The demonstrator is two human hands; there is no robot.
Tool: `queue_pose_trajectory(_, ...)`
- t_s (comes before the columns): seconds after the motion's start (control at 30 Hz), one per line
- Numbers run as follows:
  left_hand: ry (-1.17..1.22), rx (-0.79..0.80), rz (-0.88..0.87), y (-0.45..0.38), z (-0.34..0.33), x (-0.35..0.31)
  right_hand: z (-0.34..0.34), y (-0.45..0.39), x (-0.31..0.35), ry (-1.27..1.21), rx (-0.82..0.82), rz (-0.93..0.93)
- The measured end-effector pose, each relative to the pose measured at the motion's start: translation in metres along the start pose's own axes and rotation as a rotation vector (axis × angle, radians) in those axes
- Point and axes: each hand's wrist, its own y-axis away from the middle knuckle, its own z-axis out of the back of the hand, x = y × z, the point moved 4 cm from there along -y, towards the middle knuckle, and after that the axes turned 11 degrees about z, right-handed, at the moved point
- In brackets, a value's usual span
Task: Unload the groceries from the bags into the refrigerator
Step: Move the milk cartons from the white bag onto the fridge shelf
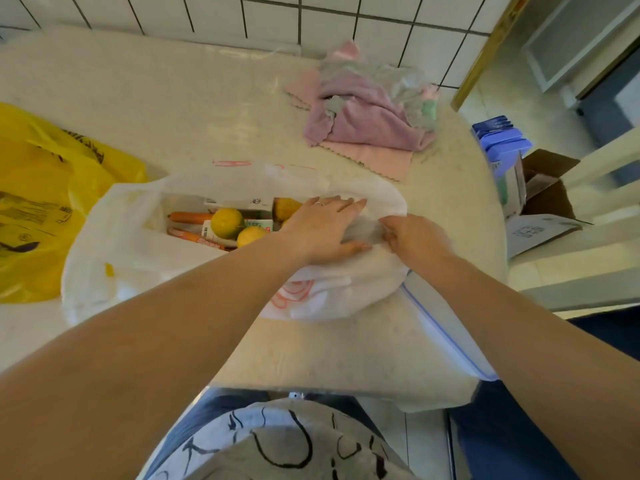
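A white plastic bag (138,258) lies open on the table (173,109). Inside it I see yellow citrus fruits (227,222), orange carrots (189,217) and some packets (258,224). My left hand (323,225) lies flat with straight fingers on the bag's right side, pressing the plastic down. My right hand (412,239) sits just to its right, fingers curled and pinching a fold of the same bag. A yellow plastic bag (38,202) lies at the table's left edge.
A pile of pink and grey cloths (367,112) lies at the back right of the table. A clear zip bag (446,327) hangs off the table's right front. Blue packs (502,143) and an open cardboard box (547,192) stand right of the table. A tiled wall (311,15) runs behind.
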Motion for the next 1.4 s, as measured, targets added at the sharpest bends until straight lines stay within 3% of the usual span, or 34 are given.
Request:
queue_pose_trajectory(0.1, 0.014, -0.089, -0.039, 0.007, 0.005, 0.004, 0.014, 0.002, 0.004, -0.036, -0.114, 0.059)
queue_pose_trajectory(0.37, 0.093, -0.500, -0.164, 0.071, 0.042, 0.055, 0.079, 0.029, 0.075, -0.038, -0.785, 0.467)
queue_pose_trajectory(0.47, 0.067, -0.606, -0.112, 0.089, 0.046, 0.092, 0.085, 0.026, 0.066, -0.094, -0.888, 0.273)
queue_pose_trajectory(0.57, 0.048, -0.576, -0.054, 0.094, 0.046, 0.123, 0.088, 0.011, 0.055, 0.032, -0.774, 0.038)
queue_pose_trajectory(0.67, 0.025, -0.556, -0.027, 0.091, 0.050, 0.142, 0.094, -0.011, 0.101, 0.096, -0.747, 0.312)
queue_pose_trajectory(0.73, 0.004, -0.554, -0.029, 0.086, 0.051, 0.151, 0.086, -0.035, 0.146, 0.058, -0.609, 0.482)
queue_pose_trajectory(0.83, -0.087, -0.492, -0.036, 0.076, 0.042, 0.168, 0.053, -0.068, 0.186, 0.367, -0.356, 0.693)
queue_pose_trajectory(0.93, -0.233, -0.330, 0.012, 0.066, 0.028, 0.193, 0.031, -0.094, 0.181, 0.479, -0.118, 0.662)
queue_pose_trajectory(1.2, -0.380, -0.050, 0.036, 0.035, 0.016, 0.239, 0.017, -0.138, 0.168, 0.568, 0.063, 0.654)
queue_pose_trajectory(1.3, -0.390, -0.016, -0.010, 0.019, 0.013, 0.250, 0.011, -0.153, 0.162, 0.599, 0.207, 0.587)
queue_pose_trajectory(1.4, -0.409, 0.028, -0.072, 0.007, 0.003, 0.261, 0.006, -0.170, 0.156, 0.557, 0.240, 0.549)
